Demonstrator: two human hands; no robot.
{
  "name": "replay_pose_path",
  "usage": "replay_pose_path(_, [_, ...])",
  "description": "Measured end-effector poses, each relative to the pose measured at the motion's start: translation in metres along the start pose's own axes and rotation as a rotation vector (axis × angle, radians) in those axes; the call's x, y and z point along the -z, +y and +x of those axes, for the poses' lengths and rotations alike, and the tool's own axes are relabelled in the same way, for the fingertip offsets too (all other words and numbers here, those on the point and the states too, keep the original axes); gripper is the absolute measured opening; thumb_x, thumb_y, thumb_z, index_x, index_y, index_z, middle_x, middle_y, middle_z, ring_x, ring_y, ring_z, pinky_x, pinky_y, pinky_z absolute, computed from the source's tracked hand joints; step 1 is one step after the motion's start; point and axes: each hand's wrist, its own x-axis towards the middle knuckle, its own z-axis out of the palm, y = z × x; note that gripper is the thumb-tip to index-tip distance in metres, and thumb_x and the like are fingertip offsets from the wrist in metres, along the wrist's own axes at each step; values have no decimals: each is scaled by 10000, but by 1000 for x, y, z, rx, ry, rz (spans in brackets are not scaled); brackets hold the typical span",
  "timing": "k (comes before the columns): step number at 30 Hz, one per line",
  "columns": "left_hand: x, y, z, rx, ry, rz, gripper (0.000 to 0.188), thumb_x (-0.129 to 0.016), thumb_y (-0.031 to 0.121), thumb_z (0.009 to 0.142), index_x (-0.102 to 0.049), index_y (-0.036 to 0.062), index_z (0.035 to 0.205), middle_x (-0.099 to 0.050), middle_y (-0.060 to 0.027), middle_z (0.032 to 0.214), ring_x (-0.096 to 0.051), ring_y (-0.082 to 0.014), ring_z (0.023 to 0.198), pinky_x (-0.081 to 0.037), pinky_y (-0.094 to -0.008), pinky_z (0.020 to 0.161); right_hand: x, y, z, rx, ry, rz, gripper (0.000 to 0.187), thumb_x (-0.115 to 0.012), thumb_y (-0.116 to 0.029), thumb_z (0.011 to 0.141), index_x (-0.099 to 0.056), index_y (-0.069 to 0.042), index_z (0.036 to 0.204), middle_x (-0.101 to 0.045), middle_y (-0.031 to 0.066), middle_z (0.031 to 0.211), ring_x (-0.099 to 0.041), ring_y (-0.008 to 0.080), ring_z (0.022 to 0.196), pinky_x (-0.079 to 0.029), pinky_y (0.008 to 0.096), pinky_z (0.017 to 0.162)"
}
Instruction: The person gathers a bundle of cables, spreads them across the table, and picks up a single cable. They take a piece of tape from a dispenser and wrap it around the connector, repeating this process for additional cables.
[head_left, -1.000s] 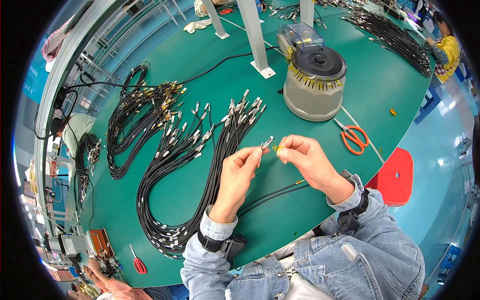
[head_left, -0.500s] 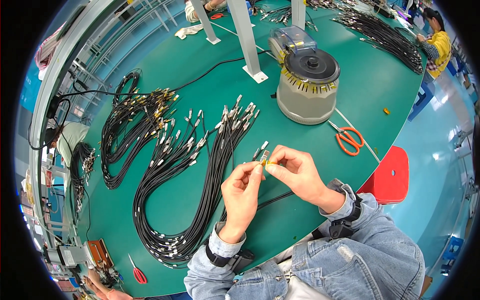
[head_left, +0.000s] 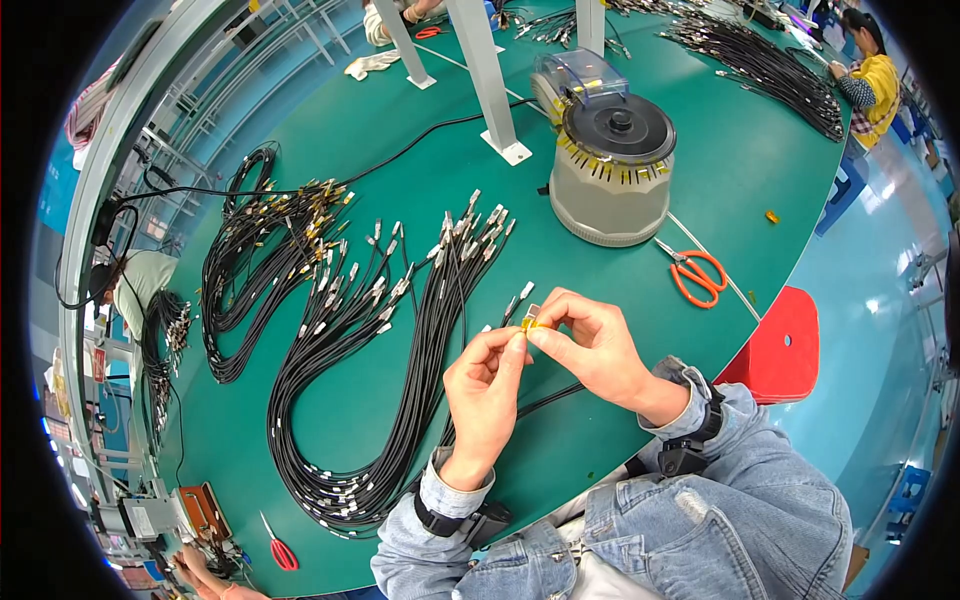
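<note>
Pinched between my two hands is the metal plug of a cable [head_left: 533, 314], with a strip of amber-yellow tape [head_left: 528, 324] on it. My left hand [head_left: 482, 398] is closed, thumb and forefinger on the plug's left side. From the right, the thumb and forefinger of my right hand [head_left: 597, 352] press on the tape at the plug. The fingertips partly hide both plug and tape. Just beyond lies another silver cable end [head_left: 525, 291]. To the left spreads a large bent bundle of black cables [head_left: 395, 430] with silver plugs.
A round tape dispenser [head_left: 612, 195] with a black top stands beyond my hands. Orange-handled scissors [head_left: 700, 280] lie right of it; red-handled scissors [head_left: 284, 555] lie at lower left. A second cable bundle [head_left: 232, 325] has yellow-taped ends. A red stool [head_left: 785, 350] stands beside the green table [head_left: 740, 170].
My fingers have shifted slightly around the plug, and the yellow tape now shows more against it. The whole view has moved a little; the bundles and tools lie as before.
</note>
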Motion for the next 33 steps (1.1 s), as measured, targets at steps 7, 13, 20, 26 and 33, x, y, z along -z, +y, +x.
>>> replay_pose_path(7, [0, 0, -1, 10, -1, -23, 129, -570, 60, 870, -601, -23, 964, -594, -19, 779, -531, -43, 683, -411, -166, 598, 0, 0, -1, -12, -4, -11, 61, -593, -37, 832, -571, 19, 842, -539, 67, 880, -503, 117, 797, -420, 253, 710])
replay_pose_path(13, [0, 3, -1, 35, 6, -32, 131, -571, 115, 878, -598, -7, 916, -568, 2, 728, -455, -17, 584, -341, -160, 507, -4, -4, -1, -19, 36, 2, 78, -605, -61, 819, -571, 7, 803, -544, 43, 832, -500, 107, 767, -406, 253, 703])
replay_pose_path(20, [-4, 7, 3, 91, 20, -71, 155, -571, 177, 884, -568, 35, 823, -516, 34, 653, -367, -2, 517, -254, -163, 451, -5, -2, 0, 19, 55, -65, 89, -613, -71, 810, -571, 3, 786, -544, 29, 797, -494, 102, 736, -407, 254, 680])
replay_pose_path(26, [-4, 10, 7, 172, 13, -168, 172, -555, 196, 891, -533, 77, 768, -466, 50, 607, -334, -8, 492, -218, -168, 437, -4, -3, -1, 66, 30, -147, 80, -612, -68, 811, -588, 6, 825, -551, 33, 803, -504, 109, 733, -420, 253, 681])
replay_pose_path(33, [-2, 14, 6, 243, -10, -320, 184, -520, 217, 910, -522, 90, 777, -440, 52, 588, -311, -12, 475, -205, -174, 430, -4, -5, -1, -33, 51, -66, 138, -592, -109, 837, -600, 16, 895, -573, 40, 844, -519, 112, 772, -422, 259, 723])
